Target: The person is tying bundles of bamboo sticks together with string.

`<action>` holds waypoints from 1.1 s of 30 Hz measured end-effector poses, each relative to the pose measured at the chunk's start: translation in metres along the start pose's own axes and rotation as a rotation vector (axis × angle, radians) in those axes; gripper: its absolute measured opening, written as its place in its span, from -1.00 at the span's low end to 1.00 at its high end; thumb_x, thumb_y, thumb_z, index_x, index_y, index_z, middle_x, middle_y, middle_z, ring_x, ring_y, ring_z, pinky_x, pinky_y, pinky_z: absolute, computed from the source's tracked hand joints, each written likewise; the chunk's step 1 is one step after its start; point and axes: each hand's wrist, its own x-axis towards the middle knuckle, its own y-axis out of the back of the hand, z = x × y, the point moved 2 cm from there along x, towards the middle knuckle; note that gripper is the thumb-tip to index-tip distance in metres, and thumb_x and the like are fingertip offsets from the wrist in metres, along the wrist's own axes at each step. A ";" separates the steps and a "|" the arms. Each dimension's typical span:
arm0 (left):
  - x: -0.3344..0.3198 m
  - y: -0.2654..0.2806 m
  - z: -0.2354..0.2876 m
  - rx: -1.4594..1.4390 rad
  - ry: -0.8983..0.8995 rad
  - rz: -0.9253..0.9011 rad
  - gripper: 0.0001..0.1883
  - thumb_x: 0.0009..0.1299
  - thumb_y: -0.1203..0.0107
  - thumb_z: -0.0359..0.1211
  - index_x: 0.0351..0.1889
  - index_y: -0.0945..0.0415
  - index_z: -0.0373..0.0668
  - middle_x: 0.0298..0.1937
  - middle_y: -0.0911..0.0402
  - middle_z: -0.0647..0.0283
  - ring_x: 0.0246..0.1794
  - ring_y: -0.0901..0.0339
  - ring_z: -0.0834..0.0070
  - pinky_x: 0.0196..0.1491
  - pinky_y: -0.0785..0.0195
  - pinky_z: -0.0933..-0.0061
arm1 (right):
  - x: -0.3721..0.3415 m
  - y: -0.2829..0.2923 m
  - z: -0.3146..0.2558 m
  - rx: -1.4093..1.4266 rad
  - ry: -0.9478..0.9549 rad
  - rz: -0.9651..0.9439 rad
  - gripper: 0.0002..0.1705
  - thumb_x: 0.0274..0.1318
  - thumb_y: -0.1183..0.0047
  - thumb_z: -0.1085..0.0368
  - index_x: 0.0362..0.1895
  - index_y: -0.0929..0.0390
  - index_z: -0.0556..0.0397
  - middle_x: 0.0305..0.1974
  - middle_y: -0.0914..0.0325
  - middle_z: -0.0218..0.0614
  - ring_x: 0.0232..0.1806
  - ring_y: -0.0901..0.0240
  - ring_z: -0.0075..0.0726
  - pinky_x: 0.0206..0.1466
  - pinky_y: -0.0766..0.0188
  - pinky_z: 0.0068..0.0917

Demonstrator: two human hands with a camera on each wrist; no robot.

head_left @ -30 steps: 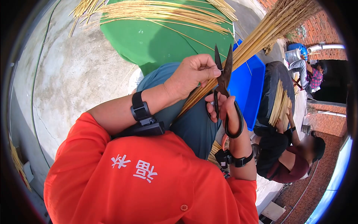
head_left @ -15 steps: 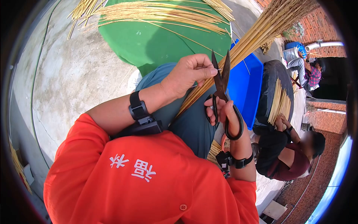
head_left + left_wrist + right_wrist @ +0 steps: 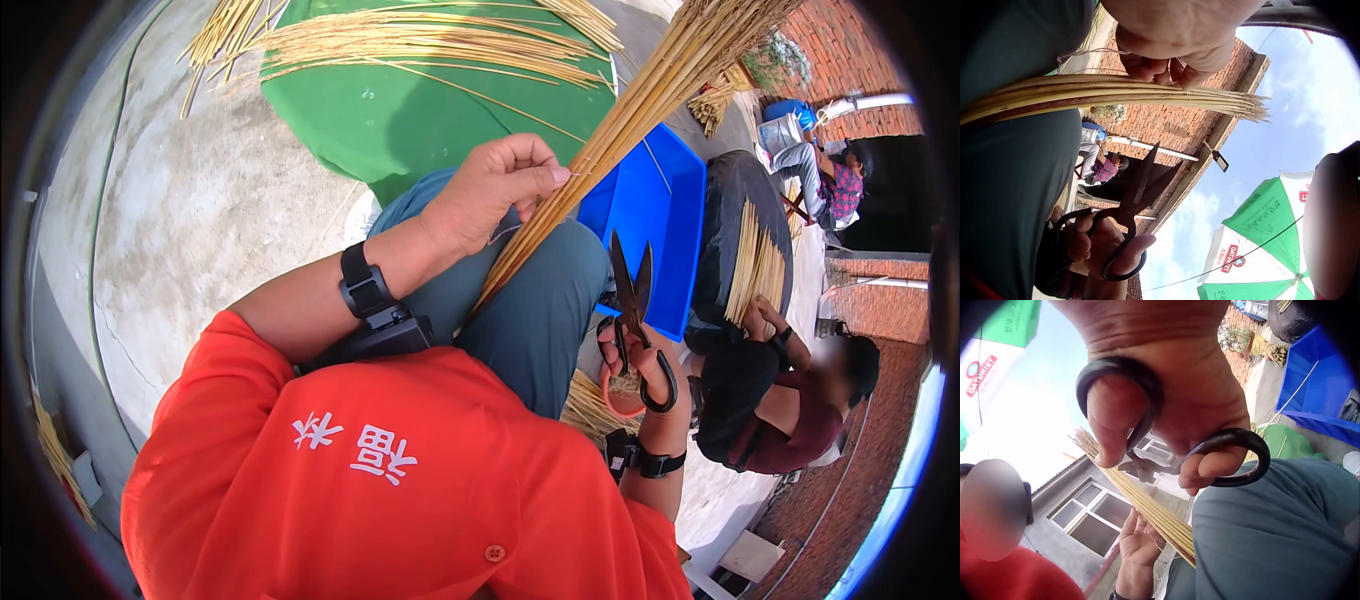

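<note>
A long bundle of straw stalks [image 3: 600, 150] slants up from between the person's knees. Beside it, the left hand [image 3: 490, 190] pinches a thin strand between thumb and forefinger; the left wrist view shows this strand [image 3: 1088, 51] running to the fingers. Black-handled scissors [image 3: 631, 290] are gripped by the right hand [image 3: 640, 362], right of the raised knee and apart from the bundle. Their blades stand parted, pointing upward in the head view. In the right wrist view thumb and fingers pass through the handle loops [image 3: 1259, 456]. Where the strand meets the stalks is too small to tell.
Loose stalks [image 3: 430, 42] lie on a green round surface [image 3: 350, 120]. A blue bin [image 3: 665, 215] stands beyond the right knee, with a dark covered mound [image 3: 735, 190] beside it. Another person [image 3: 790, 410] sits at the right handling stalks; one more sits farther back.
The right hand and scissors have moved down and to the right, away from the bundle and the left fingertips. The left hand has shifted slightly left, still pinching the strand.
</note>
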 end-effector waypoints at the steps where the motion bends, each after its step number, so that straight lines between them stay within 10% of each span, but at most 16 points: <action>1: 0.001 0.000 0.000 0.015 0.008 0.018 -0.89 0.29 -0.07 -0.36 -0.43 -0.42 -0.17 -0.55 -0.38 0.43 -0.59 -0.22 0.74 -0.49 -0.15 0.71 | -0.007 0.009 0.009 0.063 0.017 0.053 -0.09 -0.13 0.10 -0.48 -0.15 -0.43 0.19 -0.44 -0.36 -0.40 -0.45 -0.26 -0.56 -0.39 -0.15 -0.64; 10: 0.005 -0.005 0.002 0.141 0.002 0.034 -0.88 0.27 -0.08 -0.37 -0.48 -0.40 -0.15 -0.54 -0.40 0.43 -0.58 -0.23 0.75 -0.49 -0.15 0.69 | -0.036 0.054 0.130 0.588 -0.132 0.572 -0.30 0.10 0.24 -0.34 -0.31 -0.40 0.13 -0.61 -0.29 -0.46 -0.63 -0.20 -0.56 -0.60 -0.13 -0.63; 33: 0.003 -0.001 0.012 0.300 -0.007 0.077 -0.88 0.26 -0.07 -0.40 -0.48 -0.37 -0.14 -0.54 -0.34 0.47 -0.64 -0.19 0.78 -0.58 -0.08 0.72 | -0.013 0.025 0.216 0.680 -0.404 0.679 -0.29 0.02 0.15 -0.38 -0.42 -0.39 0.09 -0.71 -0.23 -0.50 -0.73 -0.12 -0.57 -0.68 -0.08 -0.62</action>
